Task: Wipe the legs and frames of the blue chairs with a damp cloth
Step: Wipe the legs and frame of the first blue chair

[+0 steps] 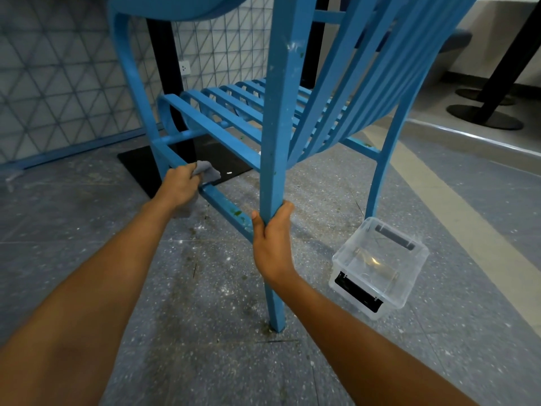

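Blue chair (275, 118): slatted metal frame, centre of view, tilted so the slatted seat and back hang above the floor; one square leg comes down near centre and meets the speckled grey floor (87, 230) close to the viewer. Scuffs and green flecks show on leg and lower rail.

Right hand (270, 238): arm reaches forward from the near right, wrist straight, fingers and thumb closed round the near leg at about mid-height.

Left hand (180, 186): arm stretched further out from the near left, knuckles up, fingers curled tight over a grey cloth (205, 171), pressing it on the lower side rail (222, 206) left of the gripped leg. Cloth bunches out past the fingers, and a fold hangs beneath the wrist.

Clear plastic tub (380, 265): on the floor right of the leg, just beside the chair's far right leg; appears to hold a little water.

Black table post (167, 68): behind the chair, far left, before a tiled wall (58, 83).
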